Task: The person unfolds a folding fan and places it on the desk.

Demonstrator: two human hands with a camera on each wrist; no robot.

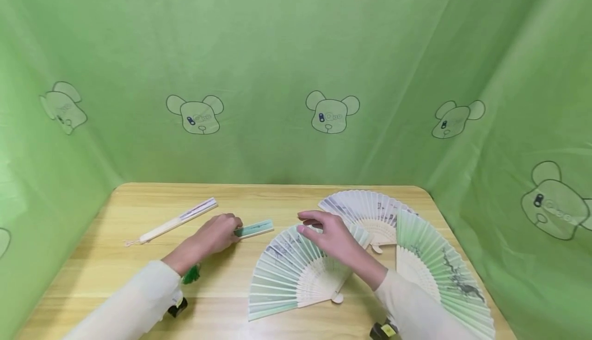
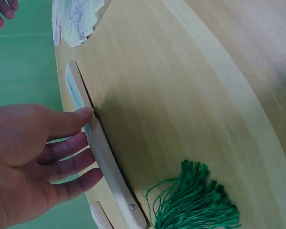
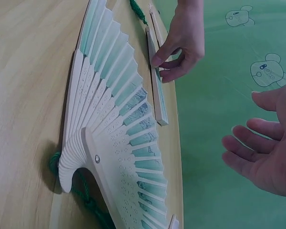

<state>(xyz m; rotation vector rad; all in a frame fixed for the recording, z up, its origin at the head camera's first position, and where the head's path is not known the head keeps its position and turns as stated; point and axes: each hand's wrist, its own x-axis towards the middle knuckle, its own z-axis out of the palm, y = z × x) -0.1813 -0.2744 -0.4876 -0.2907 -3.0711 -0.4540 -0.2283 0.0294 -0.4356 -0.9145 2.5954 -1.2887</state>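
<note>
Near right, the right sleeve is hiding part of an open green fan on the worktop. Near middle, another fan is lying spread; the right hand is hovering over it, fingers apart, covering some leaf. Left of centre, the left hand is pinching the folded green fan, fingers clamped on it, masking its middle. Folded white fan is lying far left, open white fan far right. Backdrop is showing bear-head prints; their lettering is coming through too faint to read.
</note>
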